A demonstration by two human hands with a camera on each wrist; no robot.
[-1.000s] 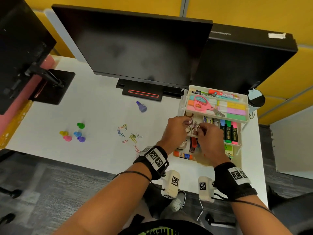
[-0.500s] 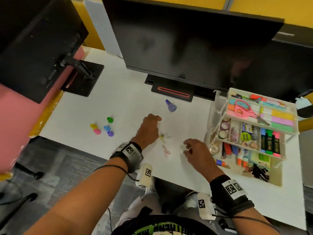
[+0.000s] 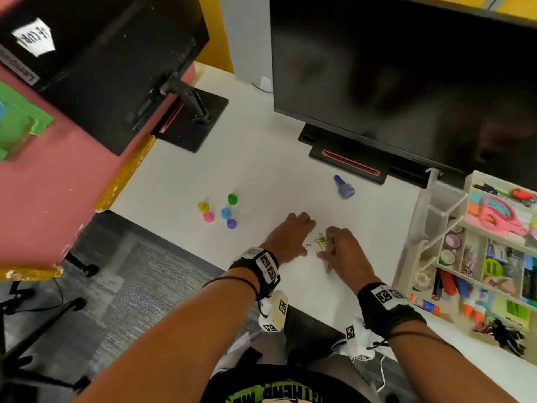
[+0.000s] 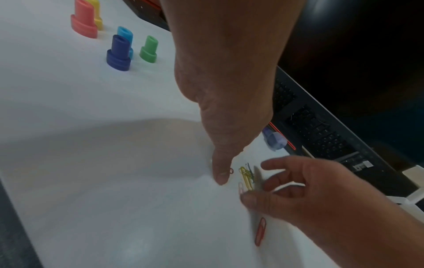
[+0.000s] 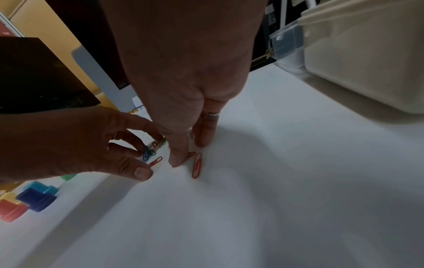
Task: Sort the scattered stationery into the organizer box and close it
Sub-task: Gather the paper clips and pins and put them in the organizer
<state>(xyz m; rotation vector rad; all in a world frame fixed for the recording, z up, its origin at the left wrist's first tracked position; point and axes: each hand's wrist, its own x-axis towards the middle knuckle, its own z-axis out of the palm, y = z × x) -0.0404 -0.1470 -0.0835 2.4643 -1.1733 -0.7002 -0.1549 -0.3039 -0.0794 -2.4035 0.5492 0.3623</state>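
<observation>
Several coloured paper clips (image 3: 320, 239) lie on the white desk between my two hands. My left hand (image 3: 308, 239) reaches in from the left, fingers spread and curved, tips touching the blue clips (image 5: 146, 154). Its thumb (image 4: 221, 179) presses the desk beside a small red clip. My right hand (image 3: 327, 244) comes in from the right, thumb and fingers down by the yellow clips (image 4: 246, 176). A red clip (image 5: 197, 165) lies loose beside that thumb. Neither hand pinches a clip. The open organizer box (image 3: 421, 228) stands at the right, its tiered trays holding stationery.
Several coloured peg-shaped caps (image 3: 220, 210) stand left of my hands, and a purple cap (image 3: 343, 187) lies behind them. A large monitor (image 3: 406, 82) with its stand base (image 3: 348, 161) is at the back, a second monitor (image 3: 101, 53) at the left. The desk's front edge is near my wrists.
Both hands left the organizer's middle tray and moved left to the paper clips on the desk. They have closed in around the clips, and the view has swung left.
</observation>
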